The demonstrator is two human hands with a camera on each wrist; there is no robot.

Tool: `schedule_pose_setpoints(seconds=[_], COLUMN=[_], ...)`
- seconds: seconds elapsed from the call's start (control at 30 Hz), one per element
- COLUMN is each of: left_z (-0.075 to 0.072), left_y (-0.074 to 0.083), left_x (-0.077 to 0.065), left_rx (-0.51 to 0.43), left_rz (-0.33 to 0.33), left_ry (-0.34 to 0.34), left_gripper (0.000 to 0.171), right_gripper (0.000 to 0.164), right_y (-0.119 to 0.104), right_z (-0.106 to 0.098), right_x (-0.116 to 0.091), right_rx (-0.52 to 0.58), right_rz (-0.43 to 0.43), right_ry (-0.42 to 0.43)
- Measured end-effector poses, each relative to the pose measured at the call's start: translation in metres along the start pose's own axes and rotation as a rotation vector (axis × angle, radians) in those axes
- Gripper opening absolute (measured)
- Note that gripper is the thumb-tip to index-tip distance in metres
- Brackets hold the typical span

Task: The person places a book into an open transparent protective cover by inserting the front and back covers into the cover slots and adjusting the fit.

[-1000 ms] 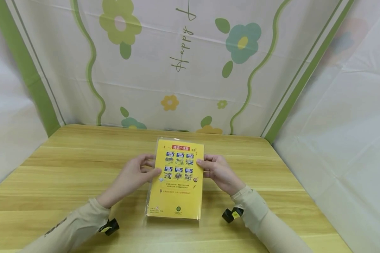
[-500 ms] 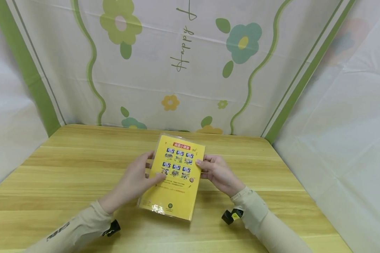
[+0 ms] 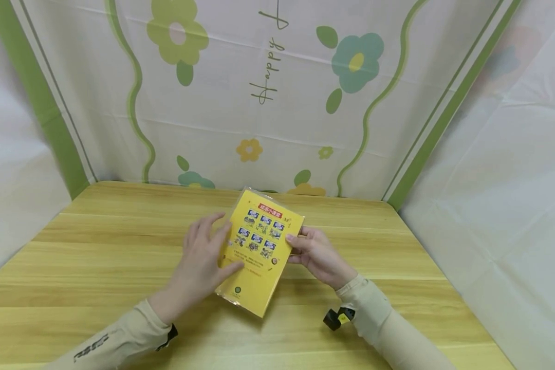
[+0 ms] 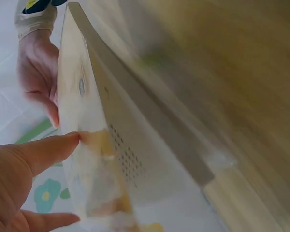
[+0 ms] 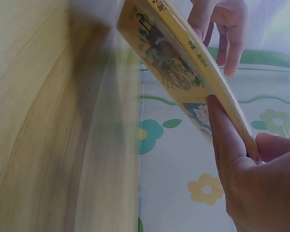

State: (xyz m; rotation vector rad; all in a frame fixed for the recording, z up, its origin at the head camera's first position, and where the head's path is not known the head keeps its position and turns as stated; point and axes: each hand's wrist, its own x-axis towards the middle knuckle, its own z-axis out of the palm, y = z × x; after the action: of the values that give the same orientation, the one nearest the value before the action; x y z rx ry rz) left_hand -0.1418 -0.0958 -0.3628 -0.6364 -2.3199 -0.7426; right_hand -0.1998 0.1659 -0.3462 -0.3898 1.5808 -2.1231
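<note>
A yellow book (image 3: 259, 272) in a transparent cover is held tilted over the table, its printed side with several small pictures facing up. My right hand (image 3: 321, 257) grips its right side, thumb on the upper face and fingers underneath. In the right wrist view, that hand (image 5: 261, 179) pinches the lettered spine side, and a colourful drawing shows on the underside of the book (image 5: 169, 58). My left hand (image 3: 199, 262) is at the opposite side, fingers spread, with its thumb over the cover. The left wrist view shows a fingertip (image 4: 70, 139) right at the book's glossy face (image 4: 94, 169).
A wooden table (image 3: 97, 246) lies beneath both hands. Behind it hangs a white cloth (image 3: 296, 123) printed with flowers and green lines; pale cloth sides (image 3: 499, 195) stand at left and right. A black wrist camera (image 3: 338, 317) sits beneath the right sleeve.
The book has turned clockwise, its top moving right and its lower end rising slightly. My left fingers have come out from behind its edge and spread; the right hand keeps its grip.
</note>
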Motion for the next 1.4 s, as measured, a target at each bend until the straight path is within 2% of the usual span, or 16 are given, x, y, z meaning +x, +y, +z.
schedule_pose_setpoints(seconds=[0.2, 0.37, 0.53, 0.87, 1.13, 1.4], left_z=[0.003, 0.006, 0.008, 0.010, 0.007, 0.005], left_y=[0.002, 0.004, 0.008, 0.010, 0.009, 0.009], left_x=[0.000, -0.001, -0.003, -0.004, -0.003, -0.002], left_rx=[-0.029, -0.055, -0.046, -0.037, -0.036, 0.016], left_rz=[0.038, 0.069, 0.070, 0.110, 0.151, 0.173], left_ry=[-0.012, -0.047, -0.072, -0.118, -0.108, -0.106], left_gripper=[0.059, 0.050, 0.046, 0.057, 0.070, 0.071], right_gripper=[0.046, 0.046, 0.050, 0.053, 0.054, 0.054], right_y=[0.000, -0.001, 0.000, 0.007, 0.011, 0.015], right_z=[0.001, 0.002, 0.003, 0.010, 0.018, 0.020], right_x=[0.000, -0.001, -0.001, -0.005, -0.007, -0.008], right_rx=[0.057, 0.087, 0.117, 0.140, 0.199, 0.211], right_rz=[-0.033, -0.068, -0.074, -0.059, -0.040, -0.036], right_ry=[0.012, 0.026, 0.019, 0.004, 0.000, -0.007])
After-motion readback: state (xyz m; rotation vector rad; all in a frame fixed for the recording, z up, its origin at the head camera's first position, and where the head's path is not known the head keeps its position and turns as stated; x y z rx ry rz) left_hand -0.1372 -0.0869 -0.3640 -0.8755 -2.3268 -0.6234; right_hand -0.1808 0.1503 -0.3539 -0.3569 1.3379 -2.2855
